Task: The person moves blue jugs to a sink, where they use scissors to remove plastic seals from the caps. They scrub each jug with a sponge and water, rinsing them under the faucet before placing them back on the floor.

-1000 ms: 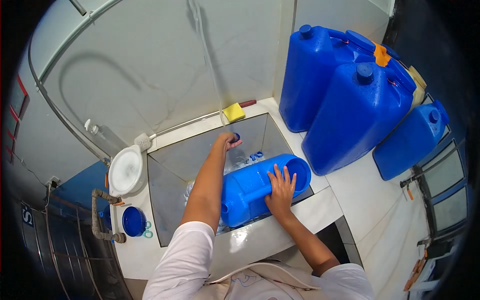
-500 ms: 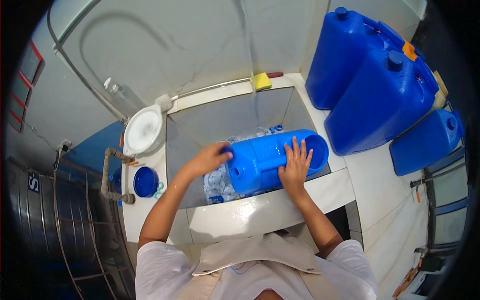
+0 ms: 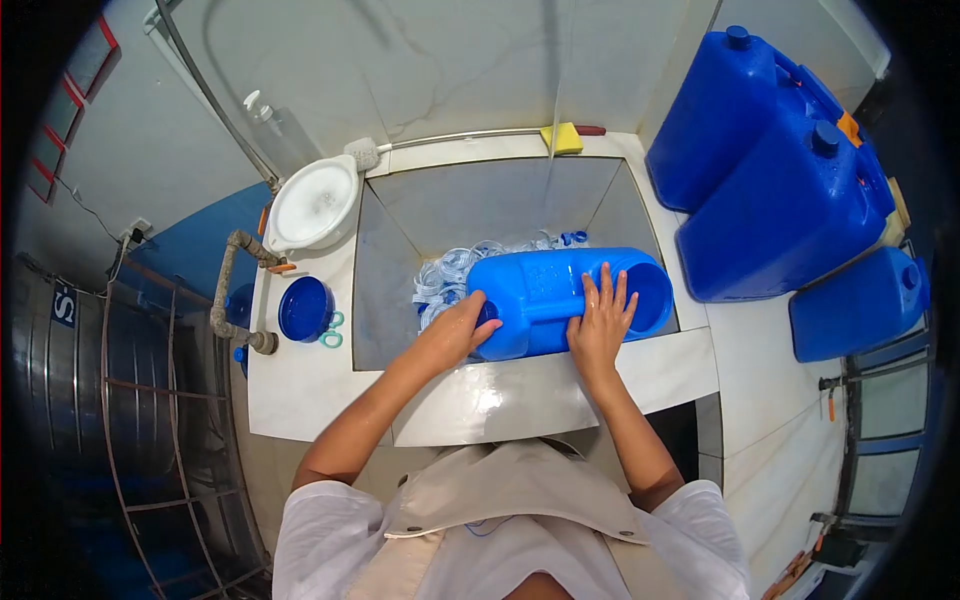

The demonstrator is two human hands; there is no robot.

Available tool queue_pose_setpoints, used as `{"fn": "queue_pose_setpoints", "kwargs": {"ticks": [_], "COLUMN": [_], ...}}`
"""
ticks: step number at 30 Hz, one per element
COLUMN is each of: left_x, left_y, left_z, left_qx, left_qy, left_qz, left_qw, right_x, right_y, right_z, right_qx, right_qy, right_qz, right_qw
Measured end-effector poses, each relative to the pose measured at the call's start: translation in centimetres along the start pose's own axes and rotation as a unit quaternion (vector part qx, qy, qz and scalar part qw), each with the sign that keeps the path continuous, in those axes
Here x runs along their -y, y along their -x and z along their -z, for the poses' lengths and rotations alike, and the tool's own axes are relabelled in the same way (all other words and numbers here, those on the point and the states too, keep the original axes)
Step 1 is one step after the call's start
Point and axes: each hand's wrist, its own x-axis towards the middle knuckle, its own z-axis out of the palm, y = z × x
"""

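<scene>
A blue plastic jug (image 3: 555,280) lies on its side across the sink, its wide round opening facing right. My left hand (image 3: 455,330) is closed around a dark blue cap (image 3: 489,313) at the small spout on the jug's left end; whether the cap is threaded on cannot be seen. Spread flat over the jug's handle side near the wide opening, my right hand (image 3: 600,325) steadies it with fingers extended. Under and behind the jug, several clear and white plastic pieces (image 3: 440,280) fill the bottom of the sink (image 3: 385,250), partly hidden.
Large blue jerrycans (image 3: 780,220) and a smaller one (image 3: 850,310) stand on the right. Left of the sink are a white basin (image 3: 312,205), a blue bowl (image 3: 305,308), green-handled scissors (image 3: 333,330) and a pipe (image 3: 220,290). A yellow sponge (image 3: 562,139) rests on the back ledge.
My left hand has moved in to the jug's spout, bringing the dark cap onto it. My right hand stays on the jug. The whole view has shifted slightly.
</scene>
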Motion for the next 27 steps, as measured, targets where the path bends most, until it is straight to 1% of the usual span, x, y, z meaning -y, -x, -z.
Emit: {"fn": "queue_pose_setpoints", "kwargs": {"ticks": [1, 3, 7, 8, 9, 10, 11, 12, 16, 17, 18, 19, 20, 21, 22, 23, 24, 25, 27], "left_x": [0.3, 0.7, 0.3, -0.4, -1.0, -0.8, -0.4, 0.2, -0.3, 0.3, 0.6, 0.7, 0.7, 0.7, -0.1, -1.3, -2.0, -2.0, -1.5], "left_y": [0.0, -0.2, -0.1, -0.2, -0.2, -0.3, -0.5, -0.5, 0.2, 0.5, 0.5, 0.2, -0.2, -0.5, -0.2, 0.2, 0.5, 0.5, 0.3], "left_z": [0.2, 0.7, 0.3, 0.2, 0.1, -0.7, -1.8, -2.8, -1.8, -1.1, -0.6, -0.2, 0.3, 0.6, 0.8, 0.8, 0.8, 0.7, 0.2], "left_qx": [0.0, 0.015, 0.031, 0.04, 0.05, 0.049, -0.037, -0.122, -0.098, -0.051, -0.005, -0.006, -0.051, -0.095, -0.097, -0.116, -0.131, -0.131, -0.007], "left_qy": [0.002, -0.055, -0.095, -0.064, -0.031, -0.032, 0.019, 0.071, 0.038, -0.013, -0.063, -0.063, -0.144, -0.221, -0.221, -0.15, -0.073, -0.072, -0.118], "left_qz": [0.0, -0.115, -0.108, 0.008, 0.125, 0.124, 0.155, 0.185, 0.165, 0.068, -0.029, -0.027, -0.155, -0.28, -0.28, -0.126, 0.031, 0.032, 0.162], "left_qw": [1.0, 0.992, 0.989, 0.997, 0.99, 0.991, 0.987, 0.972, 0.981, 0.996, 0.998, 0.998, 0.976, 0.929, 0.929, 0.974, 0.988, 0.988, 0.98], "right_x": [0.0, 0.0, 0.1, 0.1, 0.2, 0.2, 0.3, 0.3, 0.1, 0.1, 0.1, 0.1, 0.2, 0.3, 0.3, 0.2, 0.2, 0.2, 0.3], "right_y": [0.1, 0.2, 0.2, 0.2, 0.4, 0.4, 0.3, 0.4, 0.4, 0.4, 0.4, 0.4, 0.4, 0.4, 0.4, 0.3, 0.4, 0.5, 0.5], "right_z": [0.2, 0.0, 0.3, 0.3, 0.2, 0.2, 0.2, 0.1, 0.1, 0.1, 0.1, 0.2, 0.2, 0.3, 0.3, 0.4, 0.4, 0.3, 0.2], "right_qx": [0.01, 0.006, 0.007, 0.007, 0.002, -0.004, -0.006, -0.008, -0.012, -0.011, -0.012, -0.014, -0.014, -0.012, -0.01, -0.01, -0.012, -0.013, -0.01], "right_qy": [0.004, 0.008, 0.01, 0.011, 0.008, 0.005, 0.006, 0.005, 0.004, 0.003, 0.003, 0.003, 0.002, 0.003, 0.005, 0.006, 0.004, 0.001, 0.002], "right_qz": [-0.002, -0.002, -0.003, -0.002, 0.001, 0.003, 0.003, 0.002, 0.004, 0.005, 0.008, 0.012, 0.014, 0.014, 0.013, 0.015, 0.015, 0.015, 0.015], "right_qw": [1.0, 1.0, 1.0, 1.0, 1.0, 1.0, 1.0, 1.0, 1.0, 1.0, 1.0, 1.0, 1.0, 1.0, 1.0, 1.0, 1.0, 1.0, 1.0]}}
